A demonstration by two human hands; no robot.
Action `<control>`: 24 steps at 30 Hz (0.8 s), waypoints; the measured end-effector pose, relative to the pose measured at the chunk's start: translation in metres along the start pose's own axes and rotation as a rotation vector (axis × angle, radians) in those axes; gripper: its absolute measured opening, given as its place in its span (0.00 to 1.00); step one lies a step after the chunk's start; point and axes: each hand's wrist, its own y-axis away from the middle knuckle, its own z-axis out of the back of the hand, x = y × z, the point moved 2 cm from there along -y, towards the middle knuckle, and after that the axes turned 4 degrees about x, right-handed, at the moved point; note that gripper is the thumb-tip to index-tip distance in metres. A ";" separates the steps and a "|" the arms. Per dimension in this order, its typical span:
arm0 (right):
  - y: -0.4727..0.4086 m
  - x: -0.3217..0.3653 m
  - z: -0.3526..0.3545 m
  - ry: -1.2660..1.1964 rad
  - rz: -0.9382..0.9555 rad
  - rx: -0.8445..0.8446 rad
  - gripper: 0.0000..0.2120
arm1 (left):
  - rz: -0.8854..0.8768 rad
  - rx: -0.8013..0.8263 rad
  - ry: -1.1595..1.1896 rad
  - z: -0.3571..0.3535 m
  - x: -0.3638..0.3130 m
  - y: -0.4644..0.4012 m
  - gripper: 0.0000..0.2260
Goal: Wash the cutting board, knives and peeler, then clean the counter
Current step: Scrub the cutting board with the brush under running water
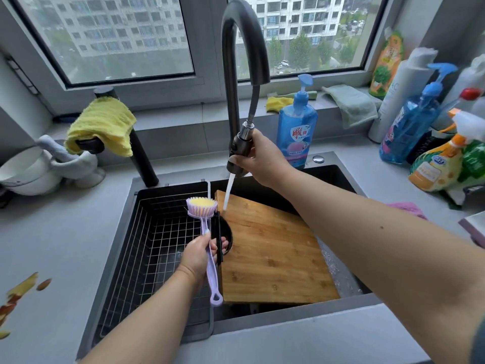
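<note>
I am standing at a dark sink (341,177) set in a pale grey counter (65,232), under a window. A wooden cutting board (273,248) lies tilted across the right half of the sink, its far corner raised toward the tap; a wire drying rack (162,240) fills the left half. My right hand (259,158) is wrapped around the pull-out spray head (238,151) of the black faucet (236,48), fingers curled about it, aiming a thin stream of water onto the board's far left corner. My left hand (199,253) grips the handle of a lilac dish brush (207,224), bristles up, just beside the board's left edge; a dark strip, perhaps a knife, stands between brush and board, but I cannot tell for sure. A blue soap bottle (296,127) waits behind the sink, and vegetable peelings (21,290) lie on the counter at my left. I judge this to be rinsing the board, early in the task. Next I should turn the bristles down and scrub while sweeping the water across.
</note>
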 end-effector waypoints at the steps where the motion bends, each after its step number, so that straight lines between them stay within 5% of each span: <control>1: -0.001 -0.001 0.000 -0.016 0.003 -0.007 0.19 | -0.001 0.000 0.008 0.000 0.000 0.000 0.20; 15: -0.001 -0.021 0.055 0.365 0.026 0.106 0.16 | -0.025 0.028 0.003 0.004 0.004 -0.012 0.20; 24: 0.005 -0.022 0.051 0.308 0.003 0.134 0.18 | -0.043 0.005 -0.039 0.004 0.006 -0.011 0.20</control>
